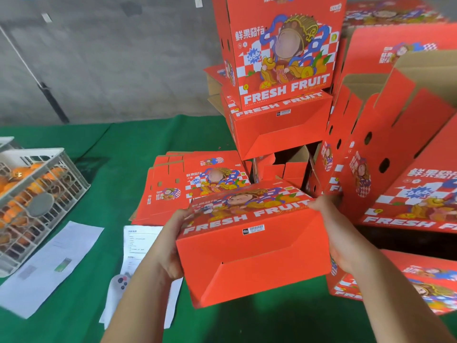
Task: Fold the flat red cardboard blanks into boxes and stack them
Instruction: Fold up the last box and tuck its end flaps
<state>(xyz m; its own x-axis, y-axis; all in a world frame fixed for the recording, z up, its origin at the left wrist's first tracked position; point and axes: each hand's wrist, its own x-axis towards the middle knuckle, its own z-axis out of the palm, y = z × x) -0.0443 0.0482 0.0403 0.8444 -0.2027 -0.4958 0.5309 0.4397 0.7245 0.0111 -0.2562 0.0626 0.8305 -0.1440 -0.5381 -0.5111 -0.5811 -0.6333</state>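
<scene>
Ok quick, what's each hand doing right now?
Left hand: gripping the left side of the folded red box.
Right hand: gripping the box's right side.

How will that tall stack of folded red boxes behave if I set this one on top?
The stack looks tippy: its top box sits tilted, and the boxes seem to be empty, so probably light. The held box, gripped by the left hand and right hand, likely flexes under pressure.
</scene>
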